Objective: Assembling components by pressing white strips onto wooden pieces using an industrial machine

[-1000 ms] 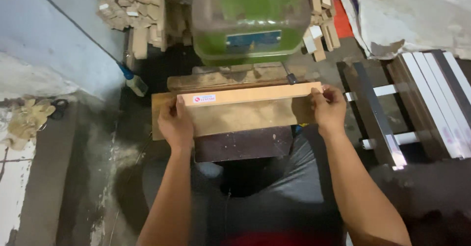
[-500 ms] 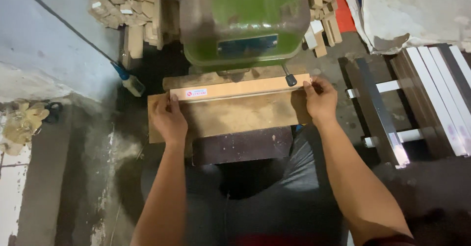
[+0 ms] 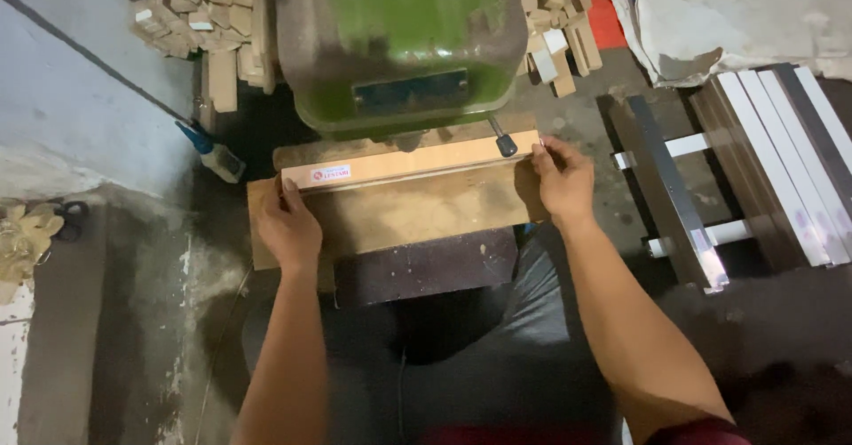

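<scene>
A green machine housing (image 3: 404, 41) stands directly behind the work and overhangs the far edge of the wooden work table (image 3: 417, 210); a black-knobbed lever (image 3: 504, 143) projects from it, just beside the right end of the wooden strip (image 3: 417, 163). The strip lies flat across the table, lengthwise from left to right, close under the machine. The left hand (image 3: 288, 228) rests on the table with its fingers bent onto the strip's left end; the right hand (image 3: 562, 179) closes its fingers over the strip's right end, thumb on the near side. Neither hand is clenched; both press and pinch the strip lightly. A small white label with a red mark (image 3: 331, 173) sits on the strip's left end, rectangular, flat on the upper face. A dark panel (image 3: 426, 267) hangs below the table's near edge. Stacks of short wood offcuts (image 3: 209, 10) stand behind on the left, and more offcuts (image 3: 555, 19) on the right. A blue-handled brush (image 3: 213, 152) leans at the left of the table. To the right lie long white and dark slats (image 3: 772, 161) across white cross pieces, and pale sheeting (image 3: 737, 10) behind them. The concrete floor (image 3: 133, 321) is grey, stained and dusty; a pale wall (image 3: 71, 99) runs along the left.
</scene>
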